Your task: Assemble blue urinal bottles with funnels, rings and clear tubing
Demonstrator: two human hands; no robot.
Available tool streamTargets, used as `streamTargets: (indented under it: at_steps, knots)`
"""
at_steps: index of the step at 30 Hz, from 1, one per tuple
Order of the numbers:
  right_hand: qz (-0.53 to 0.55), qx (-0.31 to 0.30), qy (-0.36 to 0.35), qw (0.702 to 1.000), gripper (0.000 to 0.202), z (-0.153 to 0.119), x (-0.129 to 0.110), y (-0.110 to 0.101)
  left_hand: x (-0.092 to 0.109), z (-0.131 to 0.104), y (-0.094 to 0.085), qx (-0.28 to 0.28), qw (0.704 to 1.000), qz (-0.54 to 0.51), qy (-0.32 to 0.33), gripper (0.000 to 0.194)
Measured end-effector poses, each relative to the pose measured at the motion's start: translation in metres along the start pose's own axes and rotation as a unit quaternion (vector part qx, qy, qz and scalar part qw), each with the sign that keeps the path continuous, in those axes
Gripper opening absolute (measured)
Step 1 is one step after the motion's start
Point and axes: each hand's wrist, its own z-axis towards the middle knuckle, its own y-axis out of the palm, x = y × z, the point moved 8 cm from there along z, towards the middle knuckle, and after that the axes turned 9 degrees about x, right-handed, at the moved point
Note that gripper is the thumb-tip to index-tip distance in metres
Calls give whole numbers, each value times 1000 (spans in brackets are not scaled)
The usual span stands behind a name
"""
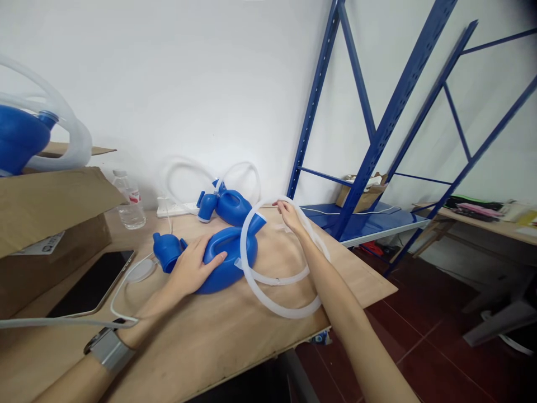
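A blue plastic urinal bottle (229, 274) lies on its side on the wooden table, its neck pointing to the upper right. My left hand (195, 266) grips it at the near left, with the thumb over the body beside the handle. Just left of those fingers lies a blue cap (166, 252). A translucent flexible tube (291, 312) loops over the bottle's right side, and one open end rests against the body. My right hand (288, 215) is closed on the far part of this loop; its fingertips are partly hidden.
Behind stands a second blue bottle (232, 207) with its cap and tube, near a white power strip (178, 208). On the left are a cardboard box (54, 212), a water bottle (131, 204), a phone (92, 282) and a white cable. Blue shelving (361, 215) flanks the table's right side.
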Motion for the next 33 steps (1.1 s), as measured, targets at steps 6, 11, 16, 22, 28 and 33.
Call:
streamTargets:
  at_steps: [6, 11, 16, 22, 28, 33]
  knots:
    - [-182, -226, 26, 957, 74, -6, -4, 11, -12, 5, -6, 30, 999, 38, -9, 67]
    - [-295, -379, -1, 877, 113, -63, -39, 9, -15, 5, -7, 25, 999, 38, -18, 67]
    - [-302, -457, -34, 836, 95, -139, -99, -24, -19, 6, -6, 29, 999, 33, -20, 69]
    - [-304, -543, -2, 783, 125, -237, -99, -24, -25, 8, -6, 27, 999, 22, -23, 72]
    - [-343, -449, -25, 825, 88, -186, -12, -11, -26, 9, -7, 23, 999, 17, -26, 72]
    - [-359, -329, -122, 865, 86, -119, 12, -15, -25, 9, -6, 26, 999, 13, -24, 70]
